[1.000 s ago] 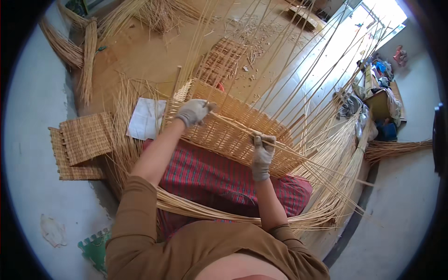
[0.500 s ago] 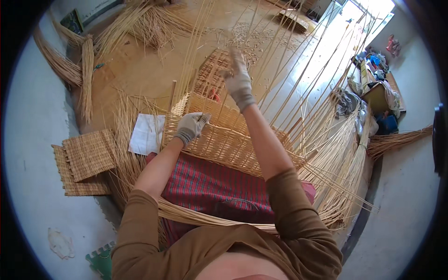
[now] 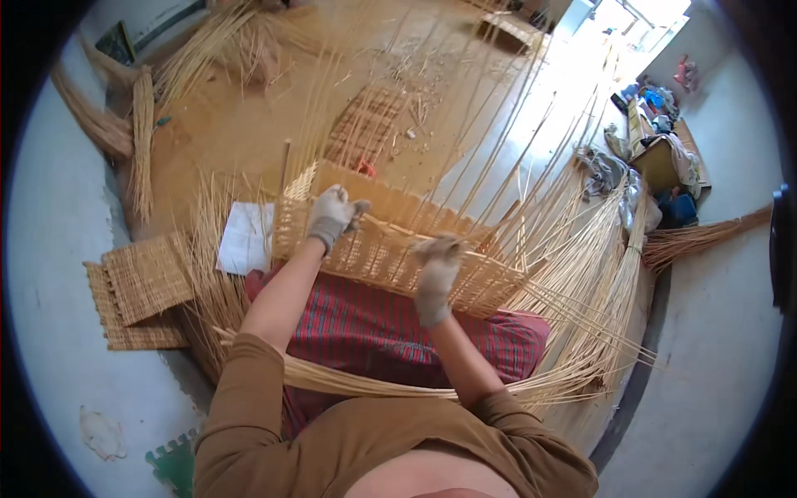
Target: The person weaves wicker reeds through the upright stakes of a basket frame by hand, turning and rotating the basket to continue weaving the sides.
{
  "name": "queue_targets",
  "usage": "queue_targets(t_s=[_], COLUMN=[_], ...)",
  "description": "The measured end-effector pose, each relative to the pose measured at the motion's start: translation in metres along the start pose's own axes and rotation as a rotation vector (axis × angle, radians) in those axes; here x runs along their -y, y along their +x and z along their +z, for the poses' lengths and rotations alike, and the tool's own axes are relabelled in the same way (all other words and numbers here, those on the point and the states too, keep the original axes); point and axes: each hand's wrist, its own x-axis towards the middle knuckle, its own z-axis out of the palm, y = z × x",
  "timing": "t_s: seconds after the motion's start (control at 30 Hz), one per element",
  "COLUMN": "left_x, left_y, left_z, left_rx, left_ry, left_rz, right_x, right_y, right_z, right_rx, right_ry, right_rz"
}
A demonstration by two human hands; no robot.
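A long, rectangular woven wicker basket point(image 3: 386, 264) lies across my lap, with tall loose canes point(image 3: 490, 145) standing up from its far side. My left hand point(image 3: 332, 217), in a pale work glove, is closed over the basket's near upper edge, left of the middle. My right hand point(image 3: 437, 278), gloved too, is at the same edge further right. Motion blurs its fingers, so whether they grip a cane or the edge is unclear. A red striped cloth point(image 3: 365, 328) covers my legs under the basket.
A bundle of long canes point(image 3: 349, 380) runs across my lap. More pale canes point(image 3: 581, 282) lie to the right. Woven panels point(image 3: 149, 278) and a white sheet point(image 3: 246, 239) are at the left. Beyond the basket, another woven piece point(image 3: 365, 124) and cane scraps lie on the floor.
My right hand has come down from above the basket, where its fingers were spread, to the near edge. My left hand stays at the edge. The whole view has shifted slightly.
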Motion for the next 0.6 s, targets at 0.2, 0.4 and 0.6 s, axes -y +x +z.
queue_targets(t_s=[0.2, 0.4, 0.6], left_x=[0.054, -0.019, -0.035], left_y=[0.018, -0.031, -0.052], left_z=[-0.034, 0.034, 0.048], left_rx=[0.106, -0.136, -0.136], left_ry=[-0.764, 0.758, 0.893], left_rz=[-0.238, 0.628, 0.604], right_x=[0.045, 0.075, 0.077], right_y=[0.031, 0.033, 0.052], right_z=[-0.024, -0.057, -0.055], right_rx=[0.051, -0.038, 0.146], right_ry=[-0.284, -0.274, -0.528], right_rz=[0.141, 0.122, -0.043])
